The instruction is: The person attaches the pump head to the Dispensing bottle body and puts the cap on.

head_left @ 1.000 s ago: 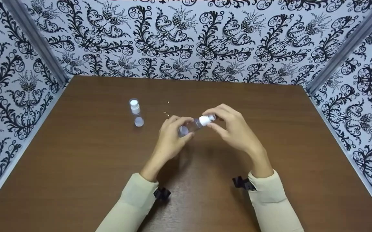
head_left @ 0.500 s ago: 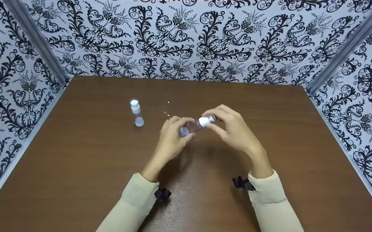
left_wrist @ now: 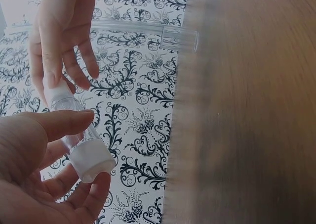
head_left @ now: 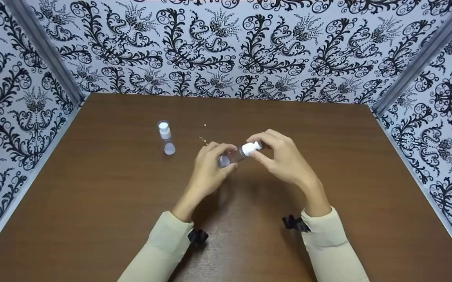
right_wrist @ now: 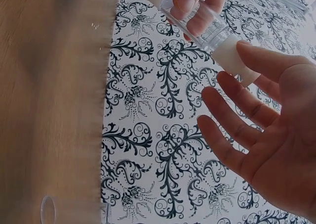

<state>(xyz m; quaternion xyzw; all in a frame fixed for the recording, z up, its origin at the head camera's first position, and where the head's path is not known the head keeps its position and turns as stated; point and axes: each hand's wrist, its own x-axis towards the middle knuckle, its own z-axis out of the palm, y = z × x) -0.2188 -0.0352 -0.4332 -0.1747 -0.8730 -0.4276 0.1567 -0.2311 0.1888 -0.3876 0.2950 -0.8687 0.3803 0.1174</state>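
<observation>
- Right hand (head_left: 287, 158) pinches the white pump top (head_left: 251, 148) between thumb and fingertips; left hand (head_left: 211, 166) grips the clear bottle (head_left: 236, 155) near its base;
- clear bottle lies between both hands; its long axis slants, pump end nearer the right.

Across the middle and lower head view, a brown, wood-grained tabletop (head_left: 93, 219), shiny at bottom centre and shadowed around the middle. On it, left of centre, one upright clear bottle (head_left: 167, 141) with a white top (head_left: 164, 130). Right of that, nearer the centre, tiny bright specks (head_left: 205, 141), too small to identify. In the upper middle of the left wrist view, a clear cylindrical piece (left_wrist: 180, 38).
</observation>
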